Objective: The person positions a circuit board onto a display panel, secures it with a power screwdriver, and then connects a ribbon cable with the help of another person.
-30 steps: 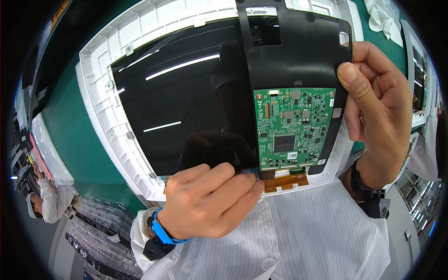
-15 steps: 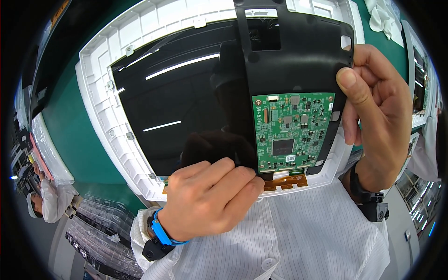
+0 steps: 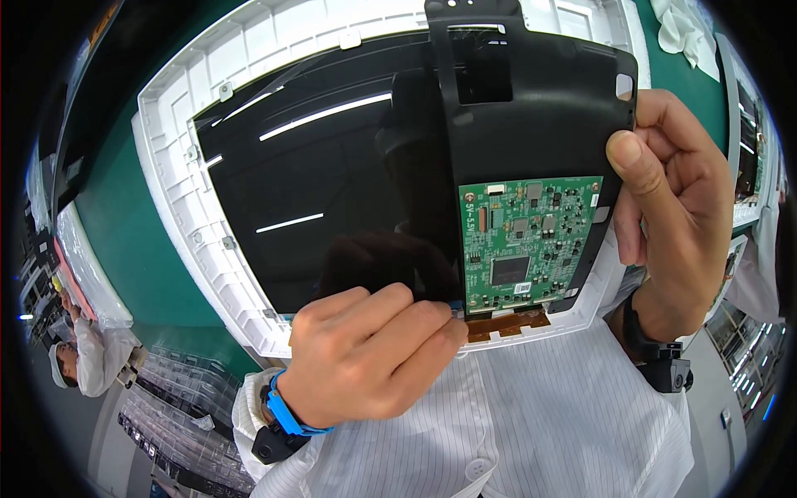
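A black plastic backing plate (image 3: 540, 137) carries a green circuit board (image 3: 531, 245). My right hand (image 3: 677, 183) pinches the plate's right edge between thumb and fingers, tilting it above a glossy dark display panel (image 3: 332, 187). The panel lies inside a white plastic housing (image 3: 181, 166). An orange-brown flex cable (image 3: 508, 325) shows below the board's lower edge. Beside it, at the panel's near edge, my left hand (image 3: 378, 353) is closed with fingers curled under; whatever its fingertips hold is hidden behind the knuckles.
Under the housing is a green work surface (image 3: 170, 286). At the left lies a plastic-wrapped white stack (image 3: 93, 266), with a person in white (image 3: 100, 357) beyond. Clear plastic trays (image 3: 178, 407) are stacked at lower left. A white cloth (image 3: 687, 37) and another unit (image 3: 747, 124) sit at the right.
The backing plate with its board has shifted slightly right and nearer to me, together with my right hand. Less of the flex cable shows below the board. My left hand has barely moved.
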A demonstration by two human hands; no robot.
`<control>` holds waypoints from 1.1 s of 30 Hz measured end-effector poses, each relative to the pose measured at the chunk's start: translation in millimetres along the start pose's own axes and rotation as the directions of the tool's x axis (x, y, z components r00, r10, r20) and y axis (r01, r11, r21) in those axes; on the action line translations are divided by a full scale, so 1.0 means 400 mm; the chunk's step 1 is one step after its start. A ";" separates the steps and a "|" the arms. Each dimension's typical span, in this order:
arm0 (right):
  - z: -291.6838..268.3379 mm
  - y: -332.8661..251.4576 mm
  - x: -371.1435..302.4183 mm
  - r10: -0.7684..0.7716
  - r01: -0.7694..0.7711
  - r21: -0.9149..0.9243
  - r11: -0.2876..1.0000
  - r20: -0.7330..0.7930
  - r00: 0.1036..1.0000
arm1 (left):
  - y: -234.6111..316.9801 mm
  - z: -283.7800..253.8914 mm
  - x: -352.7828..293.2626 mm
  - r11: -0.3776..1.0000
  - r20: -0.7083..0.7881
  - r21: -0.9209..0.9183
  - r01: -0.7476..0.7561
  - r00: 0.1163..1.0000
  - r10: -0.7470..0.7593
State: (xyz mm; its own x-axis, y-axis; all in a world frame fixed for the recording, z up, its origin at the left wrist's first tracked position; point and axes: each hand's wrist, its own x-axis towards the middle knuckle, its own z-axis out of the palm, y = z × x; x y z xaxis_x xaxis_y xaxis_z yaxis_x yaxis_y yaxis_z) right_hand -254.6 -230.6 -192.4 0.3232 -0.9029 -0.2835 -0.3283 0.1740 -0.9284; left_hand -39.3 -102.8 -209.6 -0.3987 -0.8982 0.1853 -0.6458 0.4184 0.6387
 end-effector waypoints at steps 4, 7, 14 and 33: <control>0.001 -0.001 0.003 -0.005 0.005 -0.008 1.000 -0.019 1.000 | -0.001 0.003 0.002 1.000 -0.010 0.008 -0.019 1.000 0.020; -0.005 0.001 0.002 -0.014 0.013 -0.006 1.000 -0.008 1.000 | 0.000 0.004 0.004 1.000 0.004 0.006 -0.021 1.000 0.021; 0.003 0.007 0.008 -0.020 0.020 0.008 1.000 -0.008 1.000 | -0.002 0.003 -0.001 1.000 0.013 0.009 -0.002 1.000 0.002; 0.010 -0.001 0.010 -0.020 0.020 -0.010 1.000 -0.007 1.000 | -0.004 0.001 -0.002 1.000 0.000 -0.014 -0.009 1.000 0.009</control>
State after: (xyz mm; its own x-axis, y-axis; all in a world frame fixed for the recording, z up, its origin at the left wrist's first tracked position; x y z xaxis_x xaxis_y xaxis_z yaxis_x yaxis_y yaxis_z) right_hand -249.5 -232.7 -194.1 0.3231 -0.9091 -0.2631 -0.3303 0.1522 -0.9315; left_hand -38.4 -102.6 -211.0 -0.4040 -0.8946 0.1911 -0.6333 0.4243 0.6473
